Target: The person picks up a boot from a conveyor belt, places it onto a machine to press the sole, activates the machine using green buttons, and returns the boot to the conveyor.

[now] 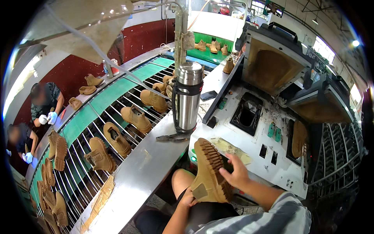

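Observation:
A tan boot [208, 177] with a thick ridged sole is held in front of me over my lap, toe up and sole turned to the right. My left hand [189, 198] is closed on the boot's upper near its ankle opening; part of the fingers is hidden behind it. Against the lugged sole rests my right hand [235, 172], fingers stretched and apart, not wrapped round anything. Just beyond the boot stands a white machine [218, 134] with a dark square well [246, 115] and two raised padded lids [271, 62]. Another sole-up shoe [299, 139] sits in the machine's right station.
A steel thermos [187, 103] stands on the metal ledge [142, 165], with a dark tool [172, 137] and a phone [209, 95] nearby. At left, a curved conveyor of rods carries several tan boots [134, 118]. Two gloved people [46, 103] work across it.

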`<move>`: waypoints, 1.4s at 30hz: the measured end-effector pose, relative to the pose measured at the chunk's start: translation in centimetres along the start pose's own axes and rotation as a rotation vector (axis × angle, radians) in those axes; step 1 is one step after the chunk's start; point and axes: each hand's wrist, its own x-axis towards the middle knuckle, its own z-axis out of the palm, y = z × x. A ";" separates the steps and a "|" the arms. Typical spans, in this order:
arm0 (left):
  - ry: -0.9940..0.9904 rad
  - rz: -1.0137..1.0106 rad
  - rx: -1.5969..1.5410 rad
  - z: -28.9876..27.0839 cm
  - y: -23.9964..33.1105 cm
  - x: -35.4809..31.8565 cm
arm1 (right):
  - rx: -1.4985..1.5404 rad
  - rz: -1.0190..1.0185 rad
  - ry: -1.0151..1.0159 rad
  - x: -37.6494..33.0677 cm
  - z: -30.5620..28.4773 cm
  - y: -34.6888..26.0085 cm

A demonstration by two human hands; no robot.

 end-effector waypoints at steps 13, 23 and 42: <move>-0.042 0.169 0.246 4.5 2.2 -4.3 | 0.573 0.048 -0.354 -5.4 1.5 1.0; 0.032 0.320 0.495 10.4 0.5 -5.1 | 0.891 0.317 0.067 -1.7 -6.4 2.8; 0.272 0.180 0.410 2.1 0.6 -0.9 | -0.137 0.878 0.320 28.9 -14.5 16.9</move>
